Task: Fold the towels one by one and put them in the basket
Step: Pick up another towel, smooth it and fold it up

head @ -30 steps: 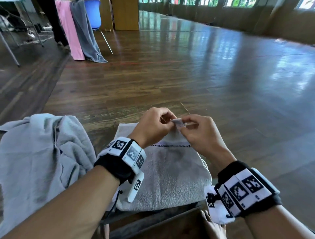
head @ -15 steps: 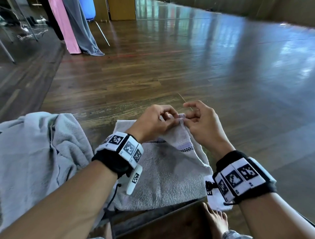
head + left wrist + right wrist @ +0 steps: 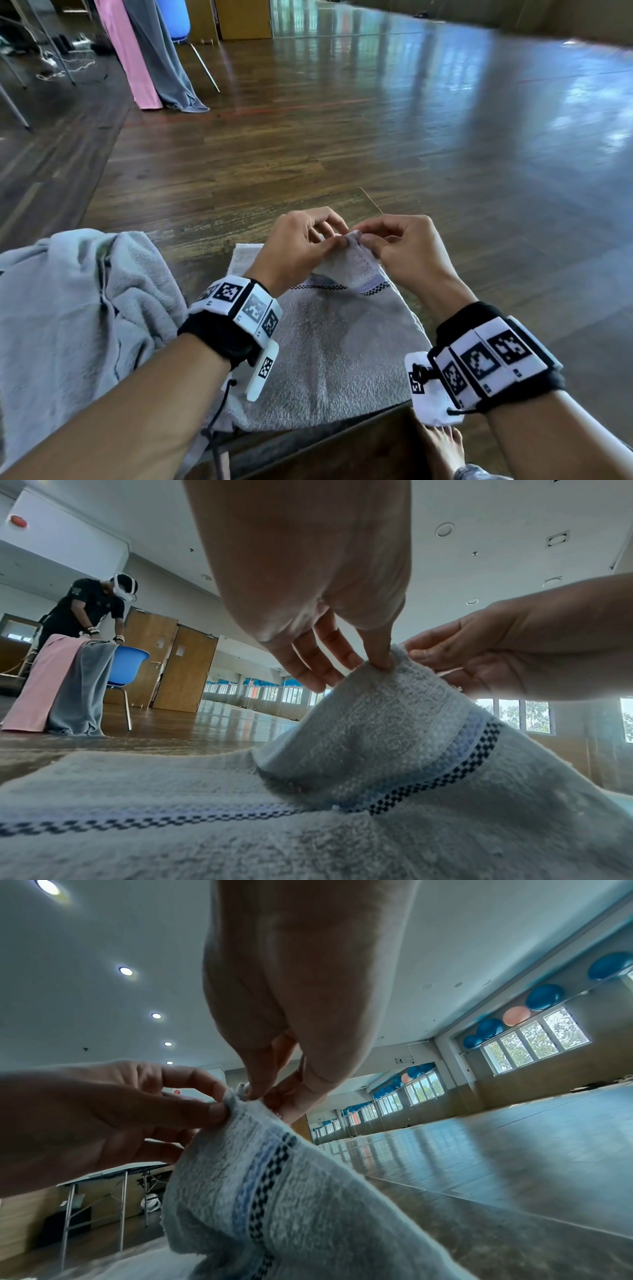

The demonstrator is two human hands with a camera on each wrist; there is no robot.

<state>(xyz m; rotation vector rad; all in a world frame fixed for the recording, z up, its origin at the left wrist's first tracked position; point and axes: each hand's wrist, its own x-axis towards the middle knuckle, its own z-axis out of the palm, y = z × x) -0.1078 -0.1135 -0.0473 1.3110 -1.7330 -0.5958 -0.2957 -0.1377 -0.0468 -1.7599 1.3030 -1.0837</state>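
A small grey-white towel with a blue and black checked stripe lies on a wooden table in front of me. Its far right corner is lifted off the table. My left hand pinches that corner from the left, and my right hand pinches it from the right, fingertips almost meeting. In the wrist views the raised corner stands like a peak under both hands. No basket is in view.
A crumpled pale grey towel is heaped at my left. Beyond the table lies open wooden floor. Far left, a blue chair is draped with pink and grey cloths, where another person bends. My bare foot shows below.
Both hands have lifted the towel's far right corner higher off the table and drawn it slightly toward me; the pinch holds throughout. My head has tipped down a little.
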